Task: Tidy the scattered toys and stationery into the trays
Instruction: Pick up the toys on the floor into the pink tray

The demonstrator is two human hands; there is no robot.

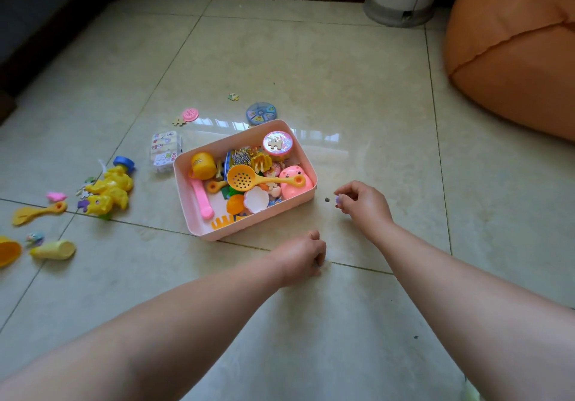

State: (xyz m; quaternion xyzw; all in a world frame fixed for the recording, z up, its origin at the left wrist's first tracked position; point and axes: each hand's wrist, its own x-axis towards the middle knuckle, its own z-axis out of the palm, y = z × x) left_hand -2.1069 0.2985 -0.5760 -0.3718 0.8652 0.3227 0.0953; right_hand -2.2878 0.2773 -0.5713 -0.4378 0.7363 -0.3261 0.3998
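I see the pink tray (pixel 199 227) sitting on the tiled floor (pixel 342 104), packed with toys: a yellow slotted spoon (pixel 245 179), a pink pig (pixel 294 182) and a glittery pink tub (pixel 278 144) among them. My right hand (pixel 364 203) hovers just right of the tray, fingers curled with the tips pinched on something small and purple; I cannot tell what it is. A tiny dark speck (pixel 327 199) lies on the floor just beside those fingertips. My left hand (pixel 303 257) is down on the floor in front of the tray, fingers curled under; whether it grips anything I cannot tell. More toys lie scattered left: a yellow dinosaur (pixel 109 192), an orange spoon (pixel 39 212) and a white sticker box (pixel 165 150).
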